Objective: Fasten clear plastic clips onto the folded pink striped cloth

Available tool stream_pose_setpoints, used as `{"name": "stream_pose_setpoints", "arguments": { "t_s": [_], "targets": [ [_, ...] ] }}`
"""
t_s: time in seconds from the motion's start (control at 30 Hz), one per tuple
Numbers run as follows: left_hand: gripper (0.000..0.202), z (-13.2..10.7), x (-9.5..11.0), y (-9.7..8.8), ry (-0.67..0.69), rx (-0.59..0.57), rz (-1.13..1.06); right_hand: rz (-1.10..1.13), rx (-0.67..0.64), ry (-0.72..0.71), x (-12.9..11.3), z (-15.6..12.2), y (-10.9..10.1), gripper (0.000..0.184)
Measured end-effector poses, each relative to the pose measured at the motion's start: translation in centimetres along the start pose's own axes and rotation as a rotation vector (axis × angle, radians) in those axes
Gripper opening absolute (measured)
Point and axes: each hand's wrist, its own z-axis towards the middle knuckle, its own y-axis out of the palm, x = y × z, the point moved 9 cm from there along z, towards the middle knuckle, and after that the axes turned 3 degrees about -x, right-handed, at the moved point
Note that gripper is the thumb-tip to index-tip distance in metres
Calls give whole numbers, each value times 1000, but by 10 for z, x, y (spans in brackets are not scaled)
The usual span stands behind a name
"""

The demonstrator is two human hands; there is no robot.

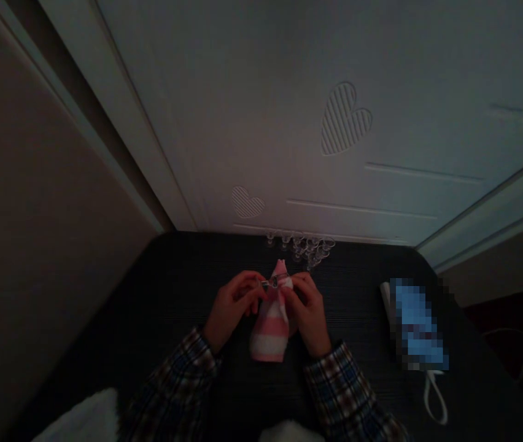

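In the head view my left hand [238, 301] is closed, its fingertips pinching the thin end of a small clear stemmed glass [273, 282]. The glass lies sideways between my hands, partly covered by a pink-and-white striped cloth [271, 331]. My right hand [306, 307] is closed on the cloth at the other end of the glass. The cloth's lower part hangs toward me, over the dark table. Beyond my hands, several more small clear stemmed glasses [307, 247] stand grouped against the white panel. The light is dim, so fine detail is hard to make out.
The dark table [169, 276] meets a white panel with heart reliefs [345, 120] at its back edge. At the right lies a phone [418, 325], its screen blurred out, with a white strap loop [435, 399]. White fluffy material [86, 420] shows at the lower left.
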Motion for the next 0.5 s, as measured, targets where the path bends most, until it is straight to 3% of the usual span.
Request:
{"name": "stream_pose_setpoints", "arguments": {
  "t_s": [0.5],
  "targets": [
    [34,-4,14,-3,106,68,295,-16,106,21,13,-1,-7,6]
  ]
}}
